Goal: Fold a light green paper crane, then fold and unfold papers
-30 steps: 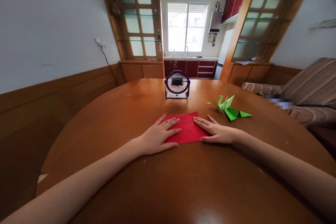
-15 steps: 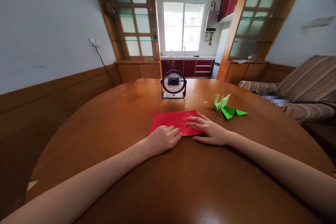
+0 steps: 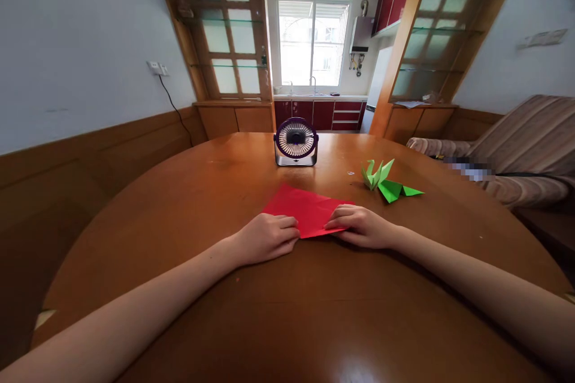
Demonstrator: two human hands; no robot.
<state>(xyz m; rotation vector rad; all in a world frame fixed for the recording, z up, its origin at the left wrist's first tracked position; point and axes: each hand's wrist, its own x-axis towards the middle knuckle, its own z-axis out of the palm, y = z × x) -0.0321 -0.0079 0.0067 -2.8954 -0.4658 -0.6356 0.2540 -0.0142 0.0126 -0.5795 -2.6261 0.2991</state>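
A sheet of red paper [image 3: 309, 209] lies at a slant on the wooden table, its near edge toward me. My left hand [image 3: 269, 236] is closed on its left near part, fingers together and the thumb below the edge. At the right end, my right hand [image 3: 357, 226] pinches the paper, fingers on top and the thumb low at the near edge. Beyond my right hand, apart from it, are a light green folded paper crane [image 3: 375, 175] and a darker green folded paper piece [image 3: 393, 191] touching it.
A small purple desk fan [image 3: 296, 140] stands on the round-ended table [image 3: 287, 311] past the paper. A striped armchair [image 3: 530, 143] is at the right. Wooden cabinets with glass shelves flank the kitchen opening, and a black cord hangs from the left wall socket [image 3: 157, 68].
The red paper has turned clockwise, its right end coming nearer me. My right hand's spread fingers have closed on its right end. My left hand has shifted slightly left.
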